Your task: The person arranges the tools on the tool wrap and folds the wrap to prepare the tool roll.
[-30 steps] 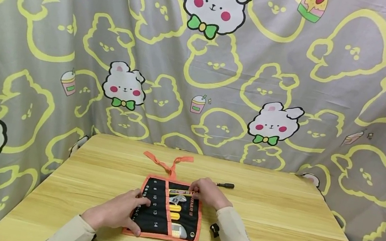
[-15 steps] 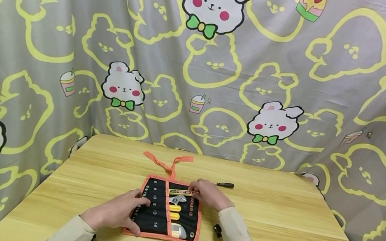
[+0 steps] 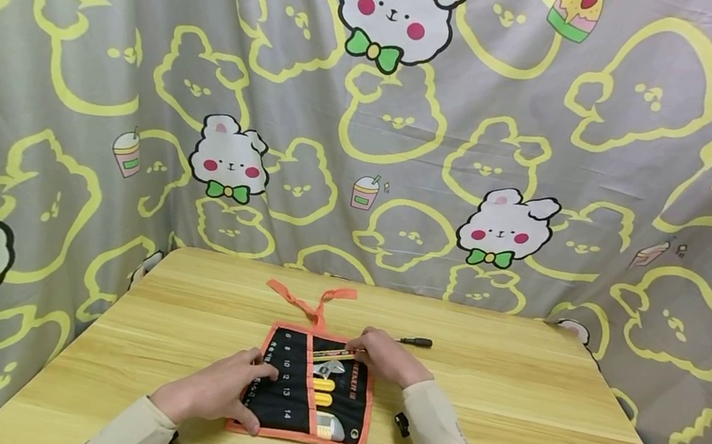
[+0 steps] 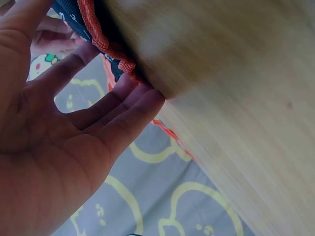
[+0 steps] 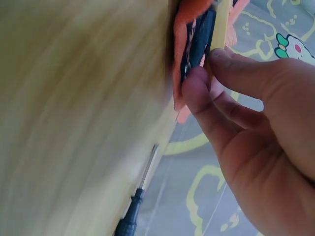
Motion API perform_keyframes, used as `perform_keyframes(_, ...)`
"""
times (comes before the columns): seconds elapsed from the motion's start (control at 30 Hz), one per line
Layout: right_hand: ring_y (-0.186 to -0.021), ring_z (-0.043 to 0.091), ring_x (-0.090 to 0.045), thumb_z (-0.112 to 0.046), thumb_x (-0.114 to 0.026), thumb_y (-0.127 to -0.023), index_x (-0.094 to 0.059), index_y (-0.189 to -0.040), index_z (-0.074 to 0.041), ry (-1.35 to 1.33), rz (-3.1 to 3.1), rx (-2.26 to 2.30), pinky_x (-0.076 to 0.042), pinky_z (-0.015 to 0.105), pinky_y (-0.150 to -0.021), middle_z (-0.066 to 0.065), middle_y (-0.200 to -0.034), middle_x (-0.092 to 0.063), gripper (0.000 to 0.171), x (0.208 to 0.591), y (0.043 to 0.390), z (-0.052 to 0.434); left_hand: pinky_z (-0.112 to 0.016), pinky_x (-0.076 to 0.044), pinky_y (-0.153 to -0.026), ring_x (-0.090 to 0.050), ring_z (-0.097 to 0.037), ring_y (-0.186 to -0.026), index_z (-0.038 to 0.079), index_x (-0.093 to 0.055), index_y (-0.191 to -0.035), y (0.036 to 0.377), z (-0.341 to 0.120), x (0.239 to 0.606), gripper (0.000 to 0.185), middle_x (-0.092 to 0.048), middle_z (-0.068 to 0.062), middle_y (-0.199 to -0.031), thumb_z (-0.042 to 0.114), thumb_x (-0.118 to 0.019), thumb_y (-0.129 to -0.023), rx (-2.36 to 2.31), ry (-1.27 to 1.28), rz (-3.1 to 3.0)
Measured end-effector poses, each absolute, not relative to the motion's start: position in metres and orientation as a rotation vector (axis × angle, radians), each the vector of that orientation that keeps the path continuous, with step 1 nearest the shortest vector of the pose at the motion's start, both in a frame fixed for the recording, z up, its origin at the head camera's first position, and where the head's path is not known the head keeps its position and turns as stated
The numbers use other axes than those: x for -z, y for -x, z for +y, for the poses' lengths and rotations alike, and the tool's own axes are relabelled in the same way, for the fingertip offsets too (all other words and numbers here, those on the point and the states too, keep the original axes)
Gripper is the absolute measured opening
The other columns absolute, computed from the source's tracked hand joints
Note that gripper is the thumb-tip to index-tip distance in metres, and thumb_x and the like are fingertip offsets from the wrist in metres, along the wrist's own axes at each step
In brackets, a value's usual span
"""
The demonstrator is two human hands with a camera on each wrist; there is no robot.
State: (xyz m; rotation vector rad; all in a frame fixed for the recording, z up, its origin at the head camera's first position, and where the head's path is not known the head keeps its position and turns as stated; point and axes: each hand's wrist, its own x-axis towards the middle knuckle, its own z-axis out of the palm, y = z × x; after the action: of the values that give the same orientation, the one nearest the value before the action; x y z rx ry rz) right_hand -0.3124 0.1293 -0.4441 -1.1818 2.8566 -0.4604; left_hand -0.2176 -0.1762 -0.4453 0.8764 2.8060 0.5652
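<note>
A black tool roll [image 3: 287,427] with orange edging lies spread on the table, its pockets numbered in white. My right hand [image 3: 381,355] pinches a slim yellow strip-shaped tool [image 3: 331,355] with printing on it, between thumb and fingers; its other end sits in a pocket. In the right wrist view the yellow strip [image 5: 221,29] stands above the fingertips. My left hand [image 3: 216,389] rests on the roll's left side with its fingers extended along the edge. Beside the strip, an adjustable wrench [image 3: 329,368], two yellow handles [image 3: 323,384] and a grey utility knife [image 3: 331,427] are pocketed.
Behind my right hand a black-handled screwdriver [image 3: 418,342] lies on the wooden table [image 3: 509,398]. Orange tie straps [image 3: 319,305] trail from the roll's far edge. A patterned grey curtain [image 3: 316,116] surrounds the table's back and sides.
The yellow strip has tilted, its right end rising slightly in my right hand, which has shifted a little. My left hand and the roll stay in place.
</note>
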Motion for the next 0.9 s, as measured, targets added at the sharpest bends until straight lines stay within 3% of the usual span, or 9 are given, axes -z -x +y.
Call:
perform_keyframes(0.37,-0.088,0.007,-0.063,-0.013,-0.063,-0.095,-0.074,-0.111,-0.015,1.145,2.848,0.555,-0.052,0.025,-0.077,-0.003,-0.1,-0.069,0.019,0.449,0.314,0.125,-0.041,-0.047,-0.088,-0.049,-0.017,-0.098,0.016,-0.061,-0.126,0.217,-0.176,0.444,0.075,-0.049,-0.003,-0.113,0.055,-0.082,-0.065,-0.563,-0.871,2.807)
perform_keyframes(0.9,-0.089,0.015,-0.068,-0.01,-0.067,-0.092,-0.073,-0.11,-0.009,1.031,2.848,0.602,-0.054,0.029,-0.075,0.006,-0.103,-0.073,0.02,0.449,0.316,0.136,-0.042,-0.047,-0.089,-0.05,-0.018,-0.099,0.015,-0.061,-0.126,0.216,-0.175,0.443,0.076,-0.049,-0.004,-0.114,0.055,-0.082,-0.065,-0.563,-0.872,2.804)
